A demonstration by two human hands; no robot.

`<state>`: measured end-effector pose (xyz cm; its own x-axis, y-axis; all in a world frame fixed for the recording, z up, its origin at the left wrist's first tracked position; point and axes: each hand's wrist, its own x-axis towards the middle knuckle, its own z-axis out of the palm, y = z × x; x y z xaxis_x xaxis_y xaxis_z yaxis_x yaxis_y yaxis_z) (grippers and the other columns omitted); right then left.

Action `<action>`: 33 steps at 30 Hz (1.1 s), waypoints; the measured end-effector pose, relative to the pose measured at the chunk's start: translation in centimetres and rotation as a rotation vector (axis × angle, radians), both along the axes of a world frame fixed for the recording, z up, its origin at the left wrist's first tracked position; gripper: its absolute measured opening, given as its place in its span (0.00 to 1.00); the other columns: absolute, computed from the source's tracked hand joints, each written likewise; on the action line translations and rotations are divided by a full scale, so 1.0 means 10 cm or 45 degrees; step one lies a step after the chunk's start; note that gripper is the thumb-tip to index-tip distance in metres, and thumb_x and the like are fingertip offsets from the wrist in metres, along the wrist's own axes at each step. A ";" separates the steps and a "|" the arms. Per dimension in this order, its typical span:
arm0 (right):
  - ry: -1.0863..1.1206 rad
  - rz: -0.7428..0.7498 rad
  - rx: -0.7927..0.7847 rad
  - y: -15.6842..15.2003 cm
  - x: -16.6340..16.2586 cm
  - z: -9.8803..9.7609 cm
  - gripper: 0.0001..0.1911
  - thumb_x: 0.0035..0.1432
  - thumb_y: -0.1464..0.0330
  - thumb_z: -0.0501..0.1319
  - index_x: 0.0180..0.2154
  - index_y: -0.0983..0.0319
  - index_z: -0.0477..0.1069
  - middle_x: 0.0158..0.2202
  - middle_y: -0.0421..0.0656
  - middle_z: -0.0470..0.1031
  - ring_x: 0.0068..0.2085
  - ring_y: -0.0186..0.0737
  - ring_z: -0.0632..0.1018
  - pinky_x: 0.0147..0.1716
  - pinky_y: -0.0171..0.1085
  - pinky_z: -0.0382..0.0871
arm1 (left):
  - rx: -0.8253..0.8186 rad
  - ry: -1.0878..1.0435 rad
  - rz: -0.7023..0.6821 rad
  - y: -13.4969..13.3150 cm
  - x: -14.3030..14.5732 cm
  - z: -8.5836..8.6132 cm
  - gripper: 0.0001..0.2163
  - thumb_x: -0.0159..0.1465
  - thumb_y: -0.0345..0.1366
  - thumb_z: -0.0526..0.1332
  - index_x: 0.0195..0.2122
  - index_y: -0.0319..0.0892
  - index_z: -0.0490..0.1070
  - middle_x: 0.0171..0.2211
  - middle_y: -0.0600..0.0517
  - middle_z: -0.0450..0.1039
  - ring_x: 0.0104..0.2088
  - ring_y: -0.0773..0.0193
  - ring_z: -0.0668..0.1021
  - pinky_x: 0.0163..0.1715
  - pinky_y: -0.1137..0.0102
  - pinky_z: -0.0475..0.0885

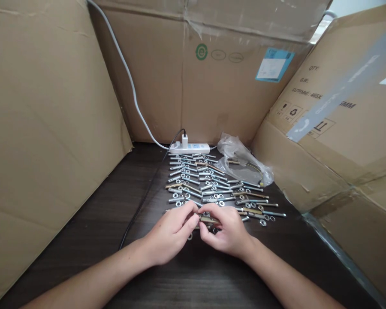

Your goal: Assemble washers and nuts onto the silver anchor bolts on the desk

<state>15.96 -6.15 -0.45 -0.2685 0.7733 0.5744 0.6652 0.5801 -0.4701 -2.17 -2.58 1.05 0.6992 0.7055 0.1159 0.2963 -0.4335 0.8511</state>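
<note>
Both hands meet at the near edge of a spread of metal hardware. My right hand (pixel 225 227) is closed around a brass-coloured metal sleeve (pixel 209 219), which points left. At the sleeve's left end my left hand (pixel 176 231) is pinched; its fingertips hide whatever small part they hold. Just beyond the hands lie rows of silver and brass-coloured bolts (pixel 218 199) and sleeves, with nuts and washers among them. One loose washer (pixel 189 236) shows beneath my left hand, and a nut (pixel 263 223) lies to the right.
A white power strip (pixel 196 149) with a plugged-in charger (pixel 184 140) stands behind the hardware. A black cable (pixel 144 197) runs along the left. A clear plastic bag (pixel 241 159) lies back right. Cardboard walls (pixel 154 86) surround the dark table (pixel 116 206).
</note>
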 end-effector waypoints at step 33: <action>-0.118 0.096 -0.274 0.01 0.03 0.05 0.13 0.59 0.64 0.57 0.45 0.60 0.67 0.22 0.36 0.72 0.21 0.32 0.71 0.23 0.29 0.60 | -1.366 -0.319 0.093 -0.04 0.10 -0.01 0.11 0.62 0.43 0.54 0.41 0.44 0.56 0.22 0.61 0.51 0.18 0.77 0.49 0.17 0.78 0.40</action>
